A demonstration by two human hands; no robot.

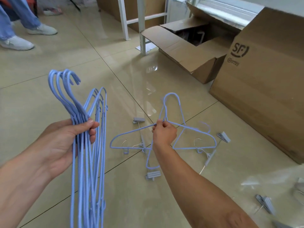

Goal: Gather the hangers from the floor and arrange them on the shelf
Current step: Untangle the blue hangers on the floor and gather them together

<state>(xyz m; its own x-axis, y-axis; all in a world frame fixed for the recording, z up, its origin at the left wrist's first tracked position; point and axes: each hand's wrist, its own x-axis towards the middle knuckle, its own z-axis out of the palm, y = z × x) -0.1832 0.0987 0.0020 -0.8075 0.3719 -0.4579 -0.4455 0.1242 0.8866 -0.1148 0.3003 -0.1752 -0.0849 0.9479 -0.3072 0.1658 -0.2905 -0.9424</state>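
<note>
Left hand (65, 139) fisted around bundle of blue hangers (88, 145), hooks up, held above tiled floor (49, 66). Right hand (164, 134) pinches neck of single blue hanger (162, 129), over grey clip hangers (153, 175) lying on floor. Cardboard boxes (263, 79) right.

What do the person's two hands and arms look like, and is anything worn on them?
Both are bare. The left hand and right hand have no gloves, rings or watch. No sleeves show on either forearm as far as the frame reaches. Fingernails are short and unpainted.
</note>
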